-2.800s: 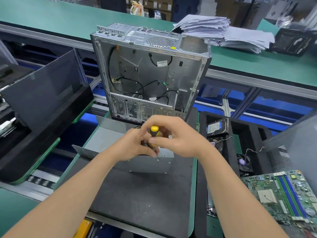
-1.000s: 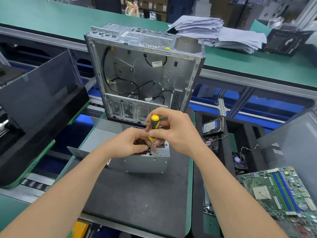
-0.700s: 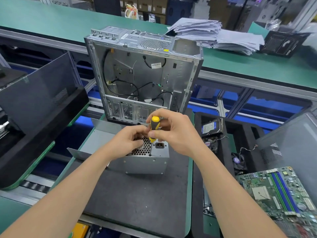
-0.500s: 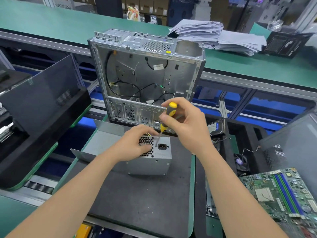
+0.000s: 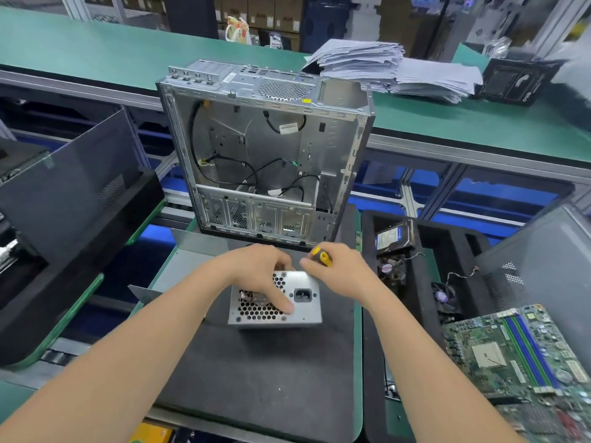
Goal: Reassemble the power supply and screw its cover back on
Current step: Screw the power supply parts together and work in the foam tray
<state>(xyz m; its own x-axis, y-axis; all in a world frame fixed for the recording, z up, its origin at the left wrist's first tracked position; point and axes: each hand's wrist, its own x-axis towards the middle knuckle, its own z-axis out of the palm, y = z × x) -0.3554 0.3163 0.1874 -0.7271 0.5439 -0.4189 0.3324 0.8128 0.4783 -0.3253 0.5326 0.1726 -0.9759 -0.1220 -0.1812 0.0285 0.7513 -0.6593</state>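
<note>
Left hand [image 5: 259, 272] grips power supply [image 5: 305, 312] on dark mat [image 5: 256, 378], right hand [image 5: 347, 274] clutching yellow screwdriver [image 5: 321, 256] at its far-right corner.

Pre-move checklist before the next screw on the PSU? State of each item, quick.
1. PSU steadied: ok. The left hand grips it from above, thumb on the grille.
2. Tool in hand: ok. The right hand holds the screwdriver.
3. Tip seated on a screw: cannot tell. The shaft and tip are hidden behind the hands.
4. PSU resting on the mat, apart from the case: ok.
5. Cover seated all round: cannot tell. Only the grille face shows.
</note>
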